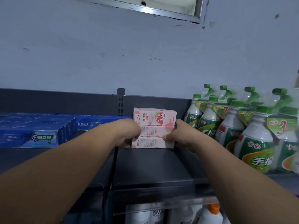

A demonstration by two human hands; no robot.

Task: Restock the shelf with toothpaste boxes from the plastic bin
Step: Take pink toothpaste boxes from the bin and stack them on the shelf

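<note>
- Left hand [129, 135]: fingers curled round the left end of the stack, thumb side hidden. It grips the boxes.
- Right hand [178, 136]: thumb on the front face and fingers wrapped behind the right end. It also grips the boxes.
- Pink toothpaste boxes [154, 128]: what looks like three boxes, stacked flat and pressed between the two hands. The lowest box seems to rest on the shelf deck.
- Progress, as a judgement: this batch has reached the shelf but is not yet released. It needs squaring up and letting go. The plastic bin is out of view, so what remains in it cannot be told.
- Blue toothpaste boxes [37, 130]: a full block already lying on the shelf, outward of the left hand.
- Green spray bottles [252, 131]: a crowded group outward of the right hand. The nearest stands just beside the pink stack.
- Shelf [153, 164]: a dark metal deck. A bare strip runs from below the hands toward the person.
- Slotted upright post [121, 101]: rises behind the left hand, against the back panel.
- Lower tier: white bottles, one orange-capped bottle [212, 212], beneath the right forearm.
- Wall [145, 54]: pale, scuffed and cracked, above both hands.
- Metal window frame [178, 15]: sits high above the hands.
</note>
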